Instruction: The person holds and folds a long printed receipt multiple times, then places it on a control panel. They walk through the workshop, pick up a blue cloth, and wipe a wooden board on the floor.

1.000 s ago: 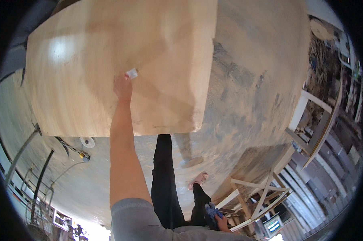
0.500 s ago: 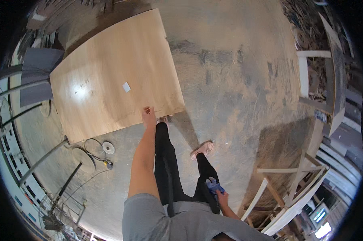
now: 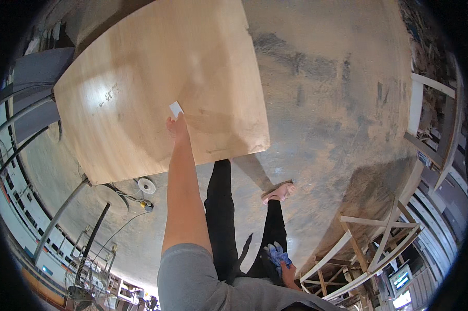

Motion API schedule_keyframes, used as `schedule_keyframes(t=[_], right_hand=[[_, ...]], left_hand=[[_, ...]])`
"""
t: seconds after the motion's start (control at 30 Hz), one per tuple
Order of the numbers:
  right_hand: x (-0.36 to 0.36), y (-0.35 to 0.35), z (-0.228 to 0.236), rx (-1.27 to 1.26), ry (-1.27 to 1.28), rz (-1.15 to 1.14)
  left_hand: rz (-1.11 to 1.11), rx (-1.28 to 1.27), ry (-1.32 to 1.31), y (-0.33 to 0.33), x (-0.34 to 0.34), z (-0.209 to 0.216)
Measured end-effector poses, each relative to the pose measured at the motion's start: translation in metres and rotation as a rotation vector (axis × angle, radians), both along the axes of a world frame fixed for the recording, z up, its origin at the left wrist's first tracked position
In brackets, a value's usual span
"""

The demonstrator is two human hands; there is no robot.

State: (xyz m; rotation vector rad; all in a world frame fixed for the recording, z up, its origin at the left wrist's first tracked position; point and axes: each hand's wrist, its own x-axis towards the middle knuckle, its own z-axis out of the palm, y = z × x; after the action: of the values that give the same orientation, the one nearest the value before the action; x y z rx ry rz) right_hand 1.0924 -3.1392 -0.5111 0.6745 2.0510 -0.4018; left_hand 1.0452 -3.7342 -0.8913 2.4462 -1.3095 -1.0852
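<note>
My left hand [image 3: 177, 127] reaches out over a large light wooden board [image 3: 213, 98]. Its fingertips are at the near edge of a small white card [image 3: 176, 108] lying on the board, with the fingers somewhat apart. Whether they touch or only hover at the card is too small to tell. Low beside my right thigh, my right hand [image 3: 289, 273] is closed around a crumpled bundle of blue gloves [image 3: 278, 254].
The board's near edge crosses in front of my legs. Left of me, a round white disc [image 3: 147, 185] and a cable with a yellow-black plug [image 3: 147, 206] lie on the floor. A wooden frame [image 3: 366, 243] stands at right; a standing fan [image 3: 83, 290] is at lower left.
My left hand has moved from the board's near edge forward to the white card. I am closer to the board, and my right hand still holds the blue gloves.
</note>
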Motion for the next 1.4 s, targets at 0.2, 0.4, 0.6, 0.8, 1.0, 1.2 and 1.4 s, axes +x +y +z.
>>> schedule_keyframes(t=[0.2,0.4,0.6,0.8,1.0,1.2,1.4], right_hand=[[0.013,-0.037,0.003,0.03,0.019,-0.05],[0.007,-0.064,0.017,0.041,0.02,-0.228],[0.035,0.027,0.011,0.102,0.105,-0.054],[0.029,0.095,0.035,0.001,0.174,-0.392],[0.01,0.203,0.082,-0.173,0.409,-0.817],[-0.002,0.292,0.08,-0.235,0.417,-1.197],[-0.074,0.362,0.035,-0.449,0.629,-1.297]], left_hand=[[-0.072,0.108,-0.127,-0.026,0.007,-0.028],[-0.199,-0.073,0.021,0.003,0.002,-0.049],[-0.625,0.03,0.482,0.137,-0.004,0.038],[-0.883,0.144,0.473,0.252,-0.021,0.147],[-1.075,0.226,0.454,0.424,-0.133,0.3],[-0.878,0.832,0.569,0.561,-0.269,0.361],[-1.249,0.765,0.509,0.664,-0.374,0.44]])
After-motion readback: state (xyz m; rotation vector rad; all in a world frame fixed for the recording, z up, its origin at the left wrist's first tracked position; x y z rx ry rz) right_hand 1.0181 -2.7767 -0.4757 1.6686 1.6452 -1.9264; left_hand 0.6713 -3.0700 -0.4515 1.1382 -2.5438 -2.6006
